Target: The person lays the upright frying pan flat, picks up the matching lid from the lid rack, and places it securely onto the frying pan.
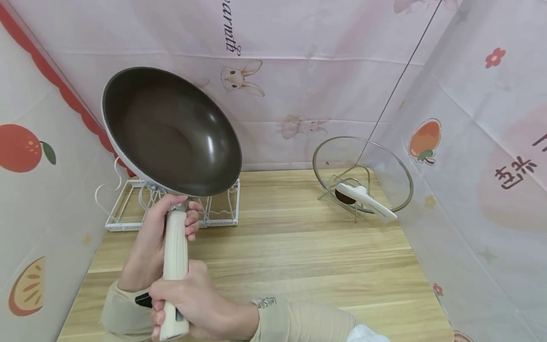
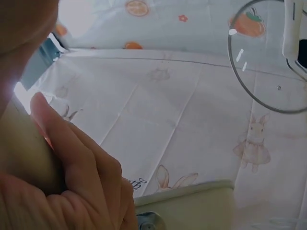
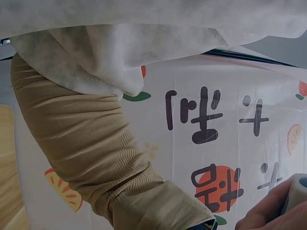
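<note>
A frying pan [image 1: 171, 133] with a dark inside and a cream handle [image 1: 175, 247] is held up at the left, its inside facing me. My left hand [image 1: 149, 237] grips the handle close to the pan body. Lower down, my right hand [image 1: 192, 297] wraps round the handle near its end. In the left wrist view, the left hand [image 2: 81, 167] curls around the pale handle, with part of the pan's outer wall [image 2: 187, 211] below it. Only a bit of the right hand [image 3: 273, 206] shows at the corner of the right wrist view, around the handle's end.
Behind and below the pan stands a white wire rack [image 1: 222, 222] on the wooden table [image 1: 290, 251]. A glass lid [image 1: 363, 166] with a white handle leans upright in a wire stand [image 1: 356, 211] at the back right. Printed cloth walls [image 1: 278, 85] enclose the table's back and sides.
</note>
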